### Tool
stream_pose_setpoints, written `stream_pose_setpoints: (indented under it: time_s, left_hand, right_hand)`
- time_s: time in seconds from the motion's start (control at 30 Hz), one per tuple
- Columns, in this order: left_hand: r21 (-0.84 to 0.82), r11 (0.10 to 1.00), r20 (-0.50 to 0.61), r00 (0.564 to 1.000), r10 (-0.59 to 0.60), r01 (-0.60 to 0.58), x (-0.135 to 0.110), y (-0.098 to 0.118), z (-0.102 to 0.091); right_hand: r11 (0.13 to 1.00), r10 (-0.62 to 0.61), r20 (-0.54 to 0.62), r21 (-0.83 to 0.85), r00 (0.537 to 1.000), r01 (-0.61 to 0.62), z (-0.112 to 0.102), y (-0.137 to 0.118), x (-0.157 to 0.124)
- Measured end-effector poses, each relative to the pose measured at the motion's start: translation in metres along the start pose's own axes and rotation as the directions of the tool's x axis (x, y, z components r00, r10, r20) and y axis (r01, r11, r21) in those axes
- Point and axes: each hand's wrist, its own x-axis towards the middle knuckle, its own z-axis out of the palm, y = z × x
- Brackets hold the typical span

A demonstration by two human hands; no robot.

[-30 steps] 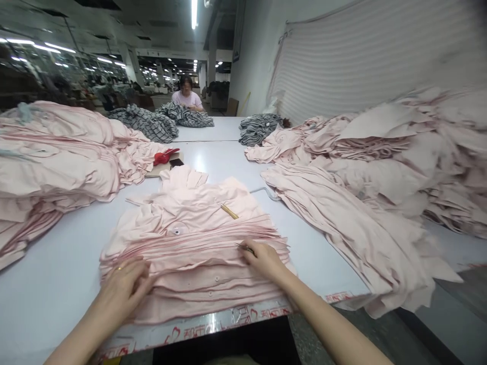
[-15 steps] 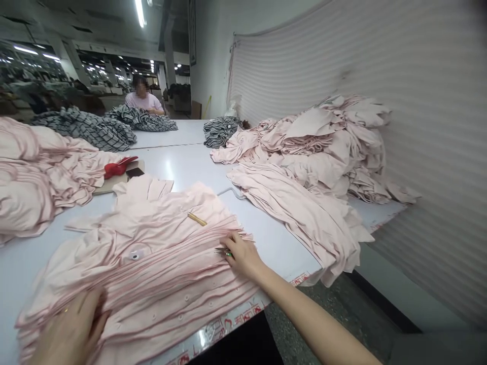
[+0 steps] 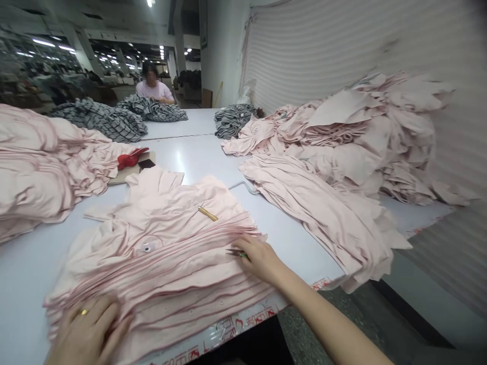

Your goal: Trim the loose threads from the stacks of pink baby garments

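Your right hand (image 3: 259, 258) is closed in a narrow pinch on small snips (image 3: 236, 252), their tips pointing left at the fanned edges of a stack of pale pink button-front garments (image 3: 160, 253) on the near end of a white work table (image 3: 292, 238). Your left hand (image 3: 89, 329), open and flat on the stack's near left, seems placed to pin the layers steady. A yellow stick (image 3: 207, 214) lies on top, a loose pink pile (image 3: 342, 152) sits right, and a co-worker (image 3: 152, 87) sits far off

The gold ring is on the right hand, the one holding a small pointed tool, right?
No: the head view shows the gold ring on the left hand. The right hand does hold the small pointed tool.
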Motion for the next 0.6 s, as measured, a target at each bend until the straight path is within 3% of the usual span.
stream_pose_setpoints:
  time_s: [0.1, 0.2, 0.27, 0.47, 0.6]
  left_hand:
    - [-0.083, 0.994, -0.021, 0.997, -0.070, 0.068, 0.012, 0.004, -0.008]
    - [-0.004, 0.996, -0.091, 0.992, -0.084, 0.084, 0.026, -0.001, -0.007]
    - [0.058, 0.995, -0.081, 0.993, -0.081, 0.086, 0.033, -0.002, -0.004]
    - [0.094, 0.996, -0.069, 0.997, 0.018, -0.011, 0.034, -0.001, 0.001]
    - [0.089, 0.995, -0.147, 0.987, 0.066, -0.053, 0.025, -0.008, 0.010]
  right_hand:
    - [0.995, 0.007, -0.028, -0.098, 1.000, -0.010, 0.012, -0.007, 0.023]
    - [0.981, 0.012, -0.082, -0.191, 0.997, -0.027, 0.024, -0.007, 0.035]
    - [0.971, 0.025, -0.103, -0.236, 0.994, -0.049, 0.029, -0.003, 0.037]
    - [0.968, 0.031, -0.175, -0.240, 0.984, -0.074, 0.028, 0.009, 0.033]
    - [0.958, -0.065, -0.185, -0.287, 0.981, 0.010, 0.025, 0.014, 0.031]
